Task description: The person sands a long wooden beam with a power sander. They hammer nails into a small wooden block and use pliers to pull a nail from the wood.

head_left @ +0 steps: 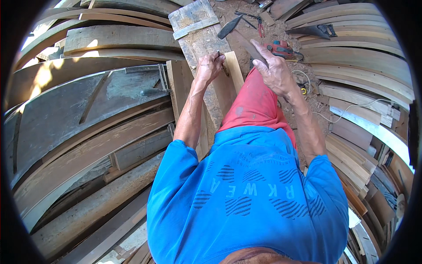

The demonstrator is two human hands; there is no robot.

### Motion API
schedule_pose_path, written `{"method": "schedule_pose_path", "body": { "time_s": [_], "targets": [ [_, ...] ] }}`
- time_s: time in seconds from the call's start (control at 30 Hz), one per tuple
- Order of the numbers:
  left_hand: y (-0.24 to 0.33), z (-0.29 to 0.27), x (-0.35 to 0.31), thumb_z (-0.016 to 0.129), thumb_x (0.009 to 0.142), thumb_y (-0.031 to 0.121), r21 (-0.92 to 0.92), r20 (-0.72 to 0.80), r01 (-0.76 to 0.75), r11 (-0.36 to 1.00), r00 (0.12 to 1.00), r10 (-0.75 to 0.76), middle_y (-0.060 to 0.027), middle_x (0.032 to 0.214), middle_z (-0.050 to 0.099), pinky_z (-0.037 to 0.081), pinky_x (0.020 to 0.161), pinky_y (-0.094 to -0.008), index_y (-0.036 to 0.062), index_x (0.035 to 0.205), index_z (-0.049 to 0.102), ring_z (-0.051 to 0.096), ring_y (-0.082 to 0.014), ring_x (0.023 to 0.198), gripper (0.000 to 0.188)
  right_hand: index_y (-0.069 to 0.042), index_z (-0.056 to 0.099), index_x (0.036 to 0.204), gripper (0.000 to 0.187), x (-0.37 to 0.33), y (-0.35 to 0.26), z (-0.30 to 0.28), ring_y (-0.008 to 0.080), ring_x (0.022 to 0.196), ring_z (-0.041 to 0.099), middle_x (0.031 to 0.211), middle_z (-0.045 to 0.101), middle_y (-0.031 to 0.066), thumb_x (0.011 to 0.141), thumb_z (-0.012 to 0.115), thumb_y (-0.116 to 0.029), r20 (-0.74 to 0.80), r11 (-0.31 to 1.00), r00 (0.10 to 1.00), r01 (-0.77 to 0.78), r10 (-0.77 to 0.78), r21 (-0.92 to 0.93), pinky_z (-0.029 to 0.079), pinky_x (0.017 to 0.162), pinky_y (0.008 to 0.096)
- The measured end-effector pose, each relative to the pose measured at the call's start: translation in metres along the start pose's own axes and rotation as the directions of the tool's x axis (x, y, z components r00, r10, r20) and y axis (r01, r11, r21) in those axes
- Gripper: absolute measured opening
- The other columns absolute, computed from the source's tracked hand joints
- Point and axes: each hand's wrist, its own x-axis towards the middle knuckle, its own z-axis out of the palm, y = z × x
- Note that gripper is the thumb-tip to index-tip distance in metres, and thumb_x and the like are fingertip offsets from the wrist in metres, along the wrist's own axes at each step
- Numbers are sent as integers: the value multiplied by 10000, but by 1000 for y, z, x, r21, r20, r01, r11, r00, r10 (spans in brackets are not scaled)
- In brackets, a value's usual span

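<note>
My right hand [278, 74] is closed on the wooden handle of a hammer [246, 43]; its dark head is raised over the far side of the work. My left hand [209, 68] is a fist around a narrow dark chisel-like tool [218, 54], mostly hidden by the fingers. Just right of that fist, a rough cut shows in a wooden piece [225, 90] lying lengthwise before me. A pale upright edge [234, 70] runs along its right side, against my red-clothed leg. Another board [179, 81] stands to the left of my forearm.
Beneath the work is a worn plank bench [187, 20] with a crosspiece. On the dusty ground to the right lie a red power tool [281, 49], pliers [261, 30], a cord and a yellow tape measure [303, 91]. A handsaw [313, 31] rests by stacked boards. Timber crowds both sides.
</note>
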Motion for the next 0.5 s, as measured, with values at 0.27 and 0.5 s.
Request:
{"method": "schedule_pose_path", "body": {
  "time_s": [0.27,0.5],
  "targets": [
    [-2,1,10,635,999,243,187,68,-23,982,998,10,-114,699,691,540,672,-377,31,884,717,700,-217,687,254,-56,440,1523,543,43,12,-4,359,1318,576,1476,526,236,996,548,-130,205,988,978,70,-40,-137,417,1140,396],
    [-11,3,17,619,1007,251,151,94,-11,988,996,-3,-109,697,688,535,666,-372,26,872,712,674,-205,656,278,-5,508,1462,493,75,-1,-13,344,1266,619,1397,599,240,1006,571,-181,406,900,873,-80,270,-428,468,1075,377]
  ]
}}
